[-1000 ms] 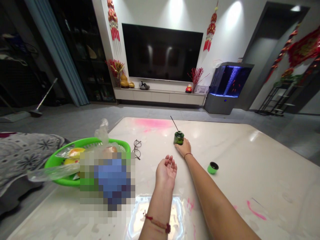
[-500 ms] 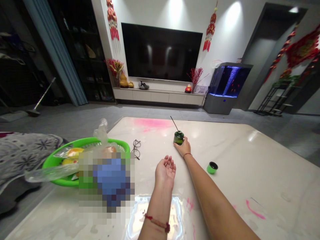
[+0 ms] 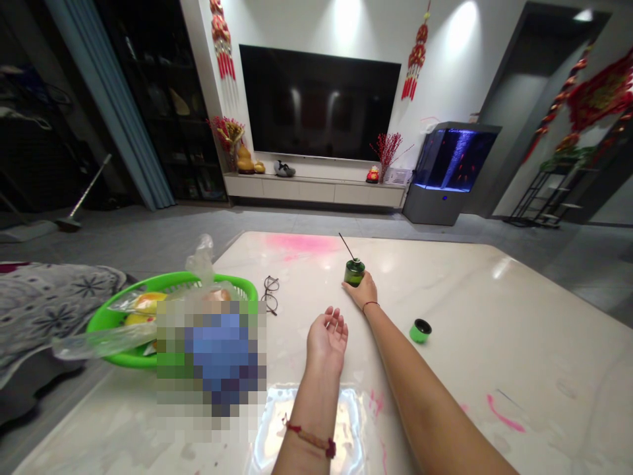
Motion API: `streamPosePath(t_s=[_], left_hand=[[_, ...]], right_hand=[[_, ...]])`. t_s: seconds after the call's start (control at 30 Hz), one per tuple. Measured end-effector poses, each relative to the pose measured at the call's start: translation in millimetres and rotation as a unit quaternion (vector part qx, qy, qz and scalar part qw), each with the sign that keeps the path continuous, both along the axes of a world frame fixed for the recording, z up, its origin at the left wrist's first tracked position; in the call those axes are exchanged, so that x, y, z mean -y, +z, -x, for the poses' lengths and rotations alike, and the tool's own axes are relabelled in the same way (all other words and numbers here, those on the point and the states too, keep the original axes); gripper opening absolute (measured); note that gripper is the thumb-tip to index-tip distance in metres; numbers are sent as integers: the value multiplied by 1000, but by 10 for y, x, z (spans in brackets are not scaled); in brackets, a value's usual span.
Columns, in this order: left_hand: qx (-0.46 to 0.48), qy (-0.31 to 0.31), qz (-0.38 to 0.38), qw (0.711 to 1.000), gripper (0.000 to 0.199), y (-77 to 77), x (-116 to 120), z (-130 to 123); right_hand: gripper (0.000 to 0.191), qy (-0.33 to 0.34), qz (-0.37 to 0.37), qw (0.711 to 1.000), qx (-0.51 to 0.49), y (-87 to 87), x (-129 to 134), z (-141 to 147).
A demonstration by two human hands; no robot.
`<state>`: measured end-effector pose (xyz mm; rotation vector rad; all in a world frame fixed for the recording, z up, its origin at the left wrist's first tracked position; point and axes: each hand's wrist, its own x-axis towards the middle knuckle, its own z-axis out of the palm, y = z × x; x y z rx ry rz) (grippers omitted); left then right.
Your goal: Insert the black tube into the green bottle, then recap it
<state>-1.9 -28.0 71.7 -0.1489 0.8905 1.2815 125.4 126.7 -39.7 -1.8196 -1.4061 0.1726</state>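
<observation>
A small dark green glass bottle [image 3: 355, 272] stands on the pale table, a thin black stick [image 3: 346, 245] leaning out of its neck. My right hand [image 3: 363, 288] is curved round the near side of the bottle's lower part, thumb at its left and fingers at its right. Nearer to me, my left hand [image 3: 328, 338] rests palm up with loosely curled fingers and nothing in it. To the right of my right forearm sits a green cap [image 3: 420, 330], its dark hollow side facing up. Left of the bottle lie eyeglasses [image 3: 270, 295].
A green plastic basket [image 3: 106, 320] with bagged items stands at the table's left; a blurred bluish patch covers its right front. Pink smears [image 3: 302, 244] mark the tabletop [image 3: 494, 310]. Beyond are a low TV cabinet [image 3: 316, 190] and a lit aquarium [image 3: 455, 161].
The bottle, stick and right hand look almost the same, with only a slight shift of the bottle relative to the fingers. My left hand stays in place.
</observation>
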Motion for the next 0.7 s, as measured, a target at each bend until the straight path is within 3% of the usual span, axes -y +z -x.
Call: streamPosePath(t_s=[0.27, 0.53, 0.7], left_hand=[[0, 2, 1, 1000, 18, -8, -5, 3], [-4, -2, 4, 1000, 16, -45, -43, 7], [-2, -2, 2, 1000, 17, -51, -50, 14]], right_hand=[[49, 2, 1, 1000, -11, -7, -14, -27], [58, -1, 13, 999, -39, -2, -8, -26], [52, -1, 40, 999, -37, 21, 6, -24]])
